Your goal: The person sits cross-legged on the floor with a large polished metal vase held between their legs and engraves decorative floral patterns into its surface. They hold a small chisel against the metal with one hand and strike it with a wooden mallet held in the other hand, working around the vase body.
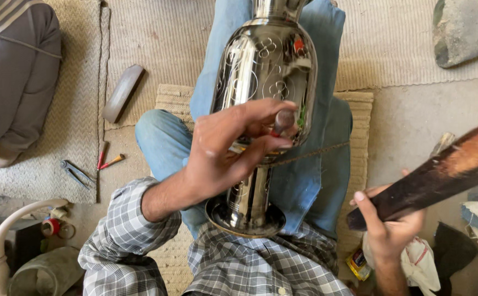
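Hands: left (222,151) pinches punch (284,121) on vase (266,82), neck pointing away; right (389,227) grips mallet (441,172).

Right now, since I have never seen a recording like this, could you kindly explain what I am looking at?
There is no machine here: one camera on a person's head looks down at their own two hands. A shiny engraved metal vase lies across their lap, on blue jeans. The left hand presses a small punch-like tool against the vase. The right hand grips a dark wooden mallet, raised to the side. On the woven mat lie a wooden block, pliers and small red-handled tools. Another person's sleeve shows top left.
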